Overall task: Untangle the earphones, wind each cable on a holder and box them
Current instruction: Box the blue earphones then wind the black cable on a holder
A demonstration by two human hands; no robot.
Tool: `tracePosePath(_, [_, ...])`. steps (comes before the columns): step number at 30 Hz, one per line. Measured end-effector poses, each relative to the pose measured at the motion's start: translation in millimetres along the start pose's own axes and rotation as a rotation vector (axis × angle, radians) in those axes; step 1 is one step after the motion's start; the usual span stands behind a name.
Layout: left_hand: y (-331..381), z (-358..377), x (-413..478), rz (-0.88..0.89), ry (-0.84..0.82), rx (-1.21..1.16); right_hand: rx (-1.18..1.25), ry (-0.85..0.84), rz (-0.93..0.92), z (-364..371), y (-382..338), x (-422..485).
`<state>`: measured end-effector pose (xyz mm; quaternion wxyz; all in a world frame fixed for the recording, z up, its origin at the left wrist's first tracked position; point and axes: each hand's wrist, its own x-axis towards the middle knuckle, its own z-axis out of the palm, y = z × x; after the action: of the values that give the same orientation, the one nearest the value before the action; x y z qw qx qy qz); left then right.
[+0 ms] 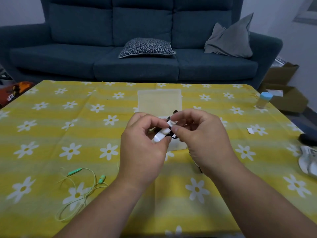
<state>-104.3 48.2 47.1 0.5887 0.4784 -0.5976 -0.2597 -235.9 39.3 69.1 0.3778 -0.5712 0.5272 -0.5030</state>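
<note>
My left hand (pixel 142 145) grips a white holder (pixel 161 134) above the middle of the table. My right hand (pixel 202 134) pinches the black earphone cable (pixel 174 136) at the holder's top end, where black turns wrap it. A black strand (pixel 197 164) hangs below my right wrist. The green earphones (pixel 82 182) lie loose and untangled on the yellow flowered cloth (pixel 51 134) at the near left. A clear open box (pixel 159 100) sits beyond my hands, partly hidden by them.
A small bottle with a blue cap (pixel 263 100) stands at the table's right edge. A white scrap (pixel 250 130) lies to the right. A shoe (pixel 308 162) and a dark object (pixel 307 139) are at far right. A blue sofa (pixel 137 40) stands behind.
</note>
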Motion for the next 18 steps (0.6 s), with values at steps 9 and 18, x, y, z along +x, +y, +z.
tracePosePath(9, [-3.0,0.8,-0.8,0.1,-0.004,0.013,0.254,-0.156,0.193,-1.5,5.7,0.5])
tracePosePath(18, [-4.3,2.6,-2.9,0.085,-0.073,-0.092,0.075,-0.167,0.121,-3.2,10.6,3.2])
